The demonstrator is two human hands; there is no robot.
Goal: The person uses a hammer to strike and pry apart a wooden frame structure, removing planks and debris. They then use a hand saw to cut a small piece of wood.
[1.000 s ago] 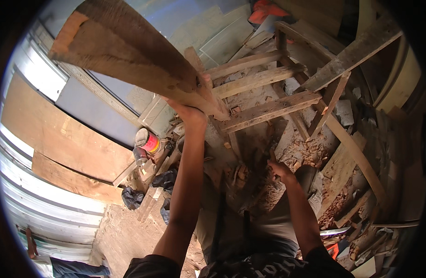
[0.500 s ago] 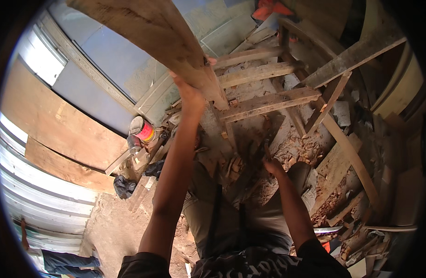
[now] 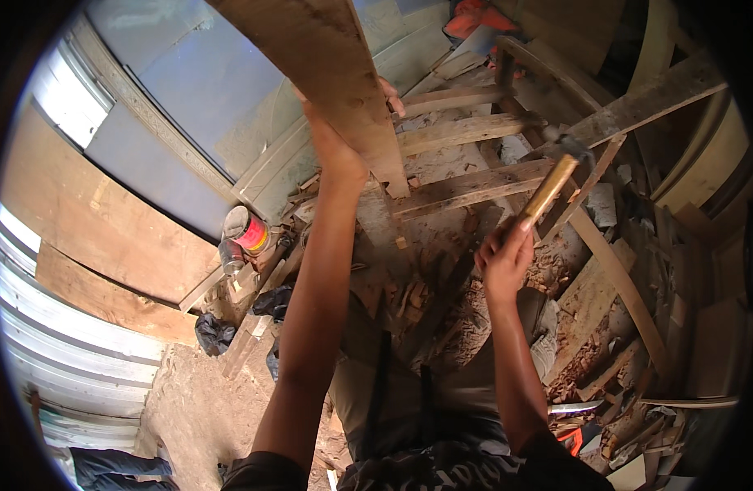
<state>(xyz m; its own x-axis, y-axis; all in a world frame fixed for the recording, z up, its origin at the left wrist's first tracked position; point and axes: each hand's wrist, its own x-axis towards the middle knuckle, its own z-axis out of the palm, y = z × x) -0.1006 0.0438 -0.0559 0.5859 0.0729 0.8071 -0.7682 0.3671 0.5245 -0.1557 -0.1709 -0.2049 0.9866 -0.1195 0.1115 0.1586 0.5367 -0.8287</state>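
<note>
My left hand (image 3: 335, 151) is closed round a wide wooden plank (image 3: 331, 65), its fingertips showing past the plank's right edge. The plank rises tilted from the frame toward the top of the view. Its notched lower end meets the wooden frame (image 3: 475, 186), or stands just before it; which one I cannot tell. To the right, my right hand (image 3: 507, 258) grips a hammer (image 3: 552, 188) by its light wooden handle. The hammer's dark head points up and away, above the frame's right part and apart from the plank.
Wood chips and offcuts (image 3: 548, 270) cover the floor round my legs. At left stand a red and yellow can (image 3: 250, 233) and black plastic bags (image 3: 217, 334). A saw-like blade (image 3: 574, 407) lies at lower right. Another person's dark-trousered legs (image 3: 119, 470) show at lower left.
My right hand has come up from low between my knees, bringing the hammer into plain view. The plank in my left hand has swung slightly right and stands steeper.
</note>
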